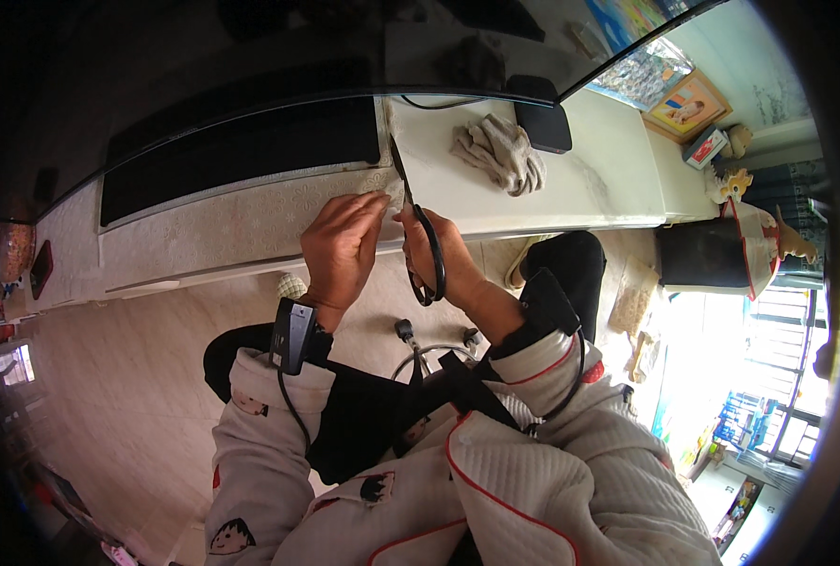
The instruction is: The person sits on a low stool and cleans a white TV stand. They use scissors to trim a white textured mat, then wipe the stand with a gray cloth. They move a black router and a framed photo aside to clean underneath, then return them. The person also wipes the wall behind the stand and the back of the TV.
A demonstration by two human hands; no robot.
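My right hand [444, 255] is closed around the black handles of a pair of scissors [428, 247]. Its dark blades point away from me, along the right edge of a pale, flower-patterned table cover [278, 200]. Just left of the scissors, my left hand [343, 247] pinches the front right corner of that cover between thumb and fingertips. A long black panel [250, 151] lies on the cover beyond my left hand. Whether the blades are closed on the cover's edge is hard to make out.
Right of the scissors, a crumpled grey cloth [500, 156] and a black box [543, 126] rest on the white cabinet top [595, 179]. A large dark screen [278, 47] overhangs the back. Farther right stands a framed picture [687, 107]. A phone-like object [42, 270] lies far left.
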